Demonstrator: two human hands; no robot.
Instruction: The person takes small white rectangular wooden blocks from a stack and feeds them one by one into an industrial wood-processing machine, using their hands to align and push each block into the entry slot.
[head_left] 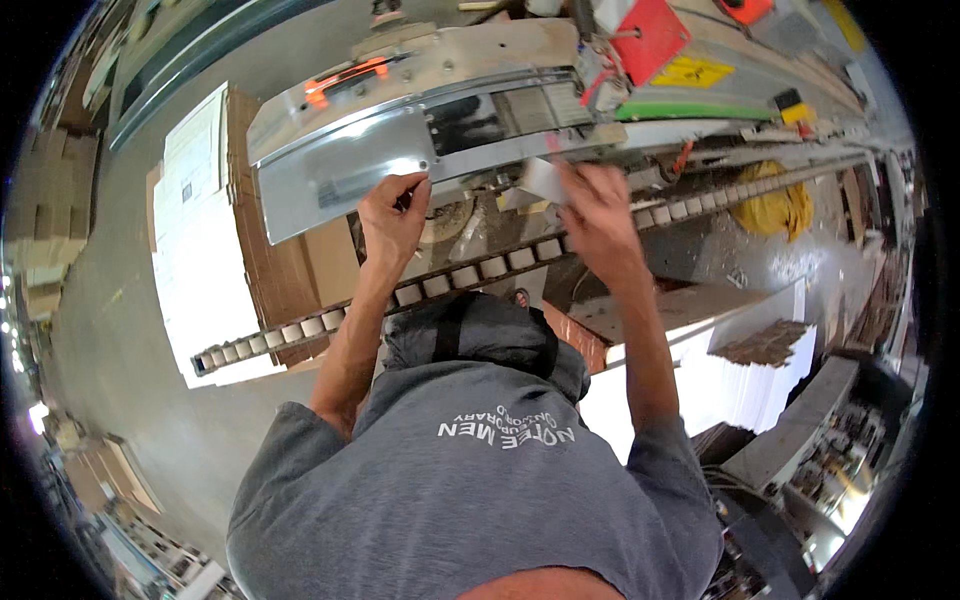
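Observation:
My left hand (392, 222) is at the front edge of a shiny metal plate (325, 175) on the machine. Its fingers are curled into a pinch, and what they hold, if anything, is hidden. To the right, my right hand (603, 215) is smeared by motion. A small white flat piece (545, 181), perhaps folded paper or card, shows at its fingers, and the hand seems closed on it. This piece is in front of the machine bed, above the roller rail (493, 266). Beyond the plate lies a dark, glossy strip (467, 122) of the machine.
The roller rail crosses in front of my body, beneath both forearms. Stacked cardboard with white sheets (200, 235) stands at the left. A red panel (650, 40) and a green strip (695, 111) are at the far right. A yellow bag (775, 208) lies beyond the rail.

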